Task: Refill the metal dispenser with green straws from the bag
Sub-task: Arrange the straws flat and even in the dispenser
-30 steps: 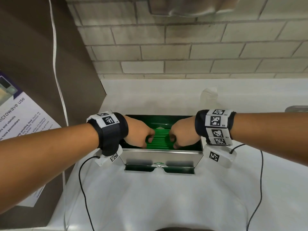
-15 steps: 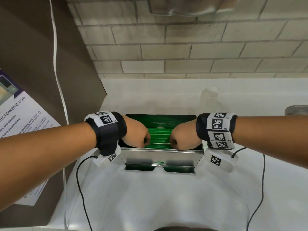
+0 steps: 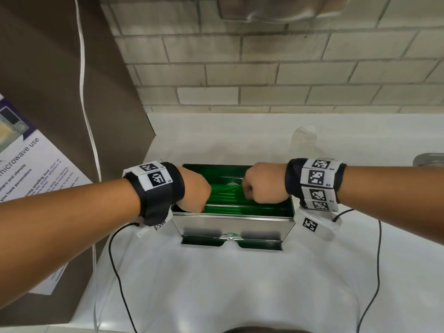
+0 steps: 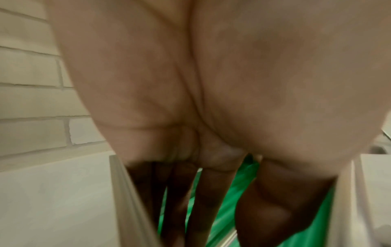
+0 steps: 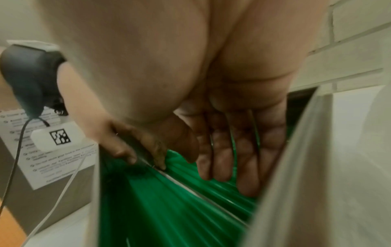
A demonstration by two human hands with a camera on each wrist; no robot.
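1. White bench (image 3: 216, 284) carried the work, running back to a pale brick wall (image 3: 264, 75), with a brown panel bearing a microwave-use notice (image 3: 31, 169) at the left.
2. Steel made up the metal dispenser (image 3: 230, 223), an open-topped box standing on the bench between the two forearms, its low front tray (image 3: 230, 243) facing the person.
3. Green straws (image 3: 228, 195) lay lengthwise inside the dispenser, side by side, filling the floor of the box; more green showed in the front tray.
4. Left hand (image 3: 194, 194) reached down into the left end of the box, its fingers (image 4: 201, 208) pointing straight down among the straws; whether they gripped any, I could not tell.
5. Right hand (image 3: 264, 186) reached into the right end, its fingers (image 5: 243, 158) extended and lying flat against the straws, the thumb (image 5: 180, 142) apart, nothing closed in its grasp.
6. Clear bag (image 3: 304, 138), crumpled, stood on the bench behind the right wrist.
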